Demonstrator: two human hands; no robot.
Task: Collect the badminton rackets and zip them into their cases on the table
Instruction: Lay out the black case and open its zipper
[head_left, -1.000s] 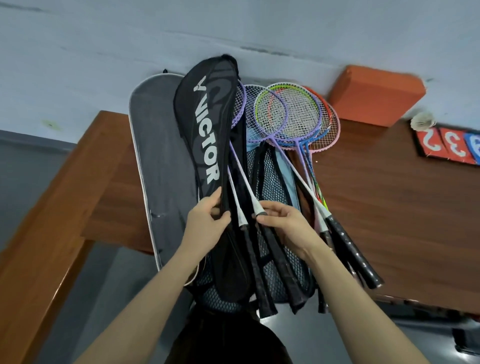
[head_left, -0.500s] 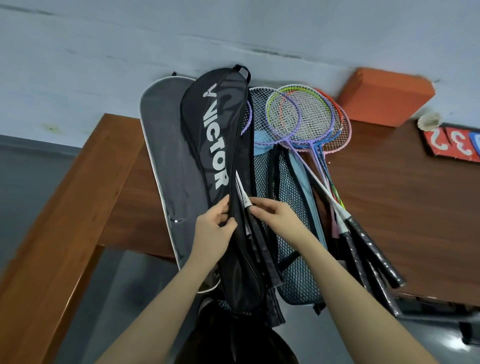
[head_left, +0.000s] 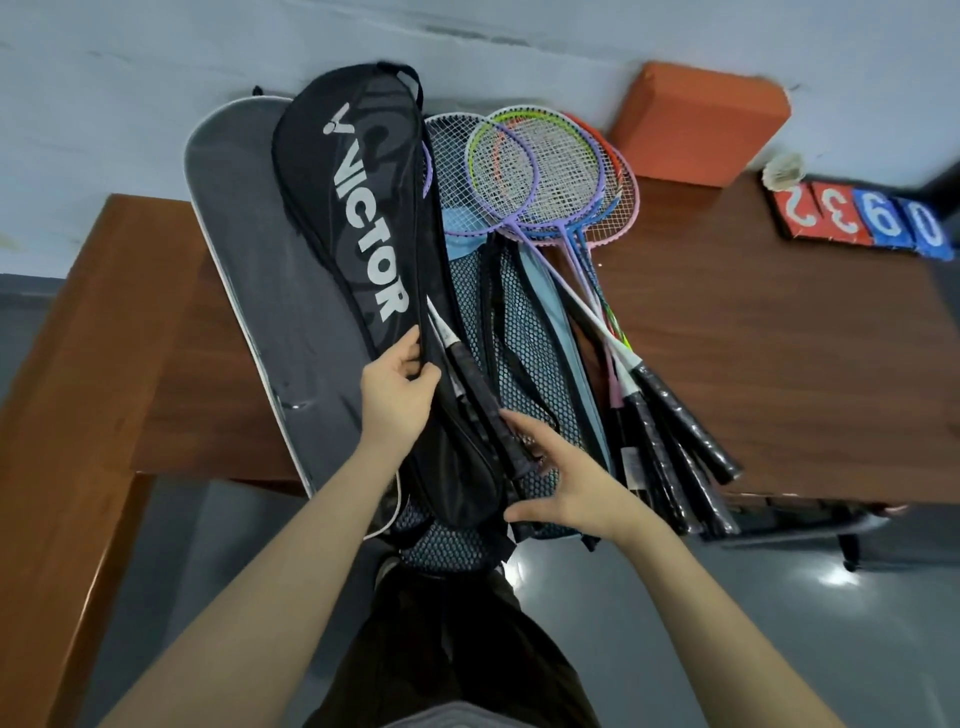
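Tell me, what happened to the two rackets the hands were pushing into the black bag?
They slid deeper into the black Victor case: a second ago their white shafts stuck far out, now only a short bit and the dark grips show. The right hand moved from the shafts down to the grip ends. The left hand still holds the case's edge. The loose rackets, grey case and orange block stayed put.

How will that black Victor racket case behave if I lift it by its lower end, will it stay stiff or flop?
The black case is soft fabric, creased where the left hand pinches its edge, so alone it would probably sag. The racket handles inside likely stiffen it lengthwise. Its side looks unzipped, so the rackets might slide out if tipped.
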